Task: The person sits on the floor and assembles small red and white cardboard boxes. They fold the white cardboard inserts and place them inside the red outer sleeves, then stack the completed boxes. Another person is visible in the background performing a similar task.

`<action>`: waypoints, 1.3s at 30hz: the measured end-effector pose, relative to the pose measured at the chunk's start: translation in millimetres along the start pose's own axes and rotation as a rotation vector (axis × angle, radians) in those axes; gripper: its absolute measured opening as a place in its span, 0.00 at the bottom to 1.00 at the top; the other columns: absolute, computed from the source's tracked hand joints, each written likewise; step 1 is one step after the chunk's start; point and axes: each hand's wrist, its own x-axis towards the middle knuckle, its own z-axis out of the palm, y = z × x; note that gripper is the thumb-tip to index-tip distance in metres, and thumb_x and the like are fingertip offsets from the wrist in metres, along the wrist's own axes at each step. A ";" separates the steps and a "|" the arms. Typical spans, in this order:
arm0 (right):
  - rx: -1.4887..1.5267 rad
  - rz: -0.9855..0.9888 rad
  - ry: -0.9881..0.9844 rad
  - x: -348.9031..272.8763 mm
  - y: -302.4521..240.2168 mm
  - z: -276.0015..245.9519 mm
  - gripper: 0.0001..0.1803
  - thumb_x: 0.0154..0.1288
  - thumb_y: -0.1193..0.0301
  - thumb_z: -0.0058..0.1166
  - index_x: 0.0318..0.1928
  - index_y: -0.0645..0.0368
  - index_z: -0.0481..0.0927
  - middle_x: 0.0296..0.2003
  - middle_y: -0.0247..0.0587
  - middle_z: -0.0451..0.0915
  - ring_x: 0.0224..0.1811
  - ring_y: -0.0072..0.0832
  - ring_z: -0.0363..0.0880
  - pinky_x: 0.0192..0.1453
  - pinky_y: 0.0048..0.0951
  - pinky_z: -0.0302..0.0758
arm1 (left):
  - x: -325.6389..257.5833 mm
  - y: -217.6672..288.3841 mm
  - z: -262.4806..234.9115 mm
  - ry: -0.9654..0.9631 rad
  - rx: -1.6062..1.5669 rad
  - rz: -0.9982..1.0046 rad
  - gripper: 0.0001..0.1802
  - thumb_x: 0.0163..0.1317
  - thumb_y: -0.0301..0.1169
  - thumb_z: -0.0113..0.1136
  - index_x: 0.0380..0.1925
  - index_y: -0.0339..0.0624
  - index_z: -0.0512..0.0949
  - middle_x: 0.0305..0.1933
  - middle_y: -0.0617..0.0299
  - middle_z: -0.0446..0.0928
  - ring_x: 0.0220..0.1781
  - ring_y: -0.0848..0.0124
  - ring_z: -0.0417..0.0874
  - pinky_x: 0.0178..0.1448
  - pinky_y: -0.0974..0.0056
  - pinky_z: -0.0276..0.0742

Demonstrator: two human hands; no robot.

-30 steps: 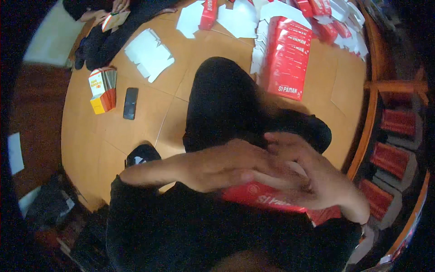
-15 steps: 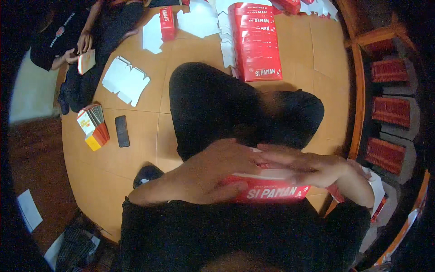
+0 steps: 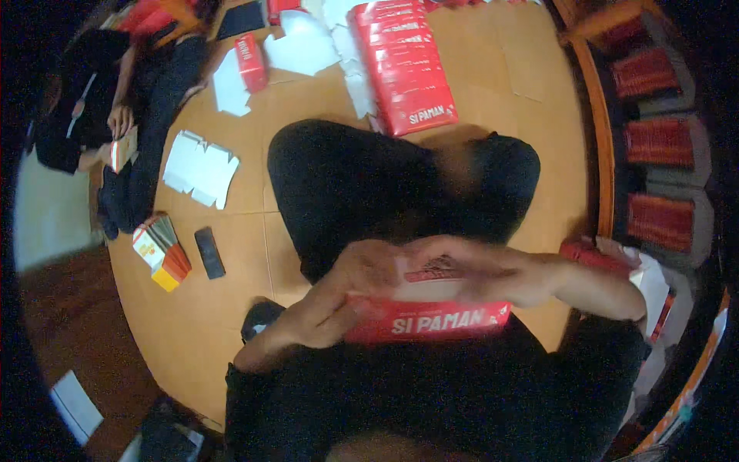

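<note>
A red and white cardboard box (image 3: 431, 322) rests on my lap, close to my body, its printed red side facing up toward me. My left hand (image 3: 350, 281) wraps its left end, with the thumb along the red side and the fingers over the top edge. Across the right end lies my right hand (image 3: 493, 269), its fingers bent over the top flap. A white panel with a dark printed picture shows between the two hands. Some fingertips are blurred or hidden behind the box.
Ahead of my crossed legs lies a long row of red boxes (image 3: 412, 92). Flat white box blanks (image 3: 202, 165), a dark phone (image 3: 208, 252) and yellow-orange cartons (image 3: 163, 254) lie to the left. A co-worker (image 3: 85, 115) sits far left. Red stacks (image 3: 658, 142) fill a rack at right.
My hands have spread apart along the top of the box, uncovering the printed panel between them. My view has turned a little, shifting the surroundings.
</note>
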 end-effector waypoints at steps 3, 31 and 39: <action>-0.124 -0.034 -0.039 2.6 4.1 -6.0 0.35 0.72 0.60 0.52 0.70 0.64 0.57 0.67 0.49 0.63 0.72 0.37 0.59 0.74 0.37 0.57 | 2.0 9.7 4.0 0.065 0.014 -0.114 0.12 0.74 0.43 0.48 0.43 0.48 0.72 0.47 0.51 0.74 0.59 0.55 0.71 0.71 0.41 0.58; 0.764 -0.381 0.909 43.7 88.1 -322.9 0.28 0.70 0.46 0.48 0.58 0.54 0.71 0.54 0.40 0.78 0.53 0.37 0.80 0.60 0.46 0.77 | 346.8 -222.1 -285.1 0.512 0.907 -0.147 0.32 0.61 0.52 0.63 0.55 0.35 0.75 0.53 0.41 0.79 0.54 0.50 0.80 0.61 0.52 0.74; 0.849 -0.525 1.212 91.7 68.7 -245.0 0.27 0.73 0.44 0.45 0.57 0.53 0.67 0.47 0.37 0.76 0.49 0.32 0.78 0.57 0.41 0.77 | 456.5 -282.7 -368.6 -0.643 0.872 -0.685 0.26 0.51 0.52 0.70 0.38 0.41 0.88 0.39 0.55 0.87 0.42 0.64 0.84 0.52 0.56 0.76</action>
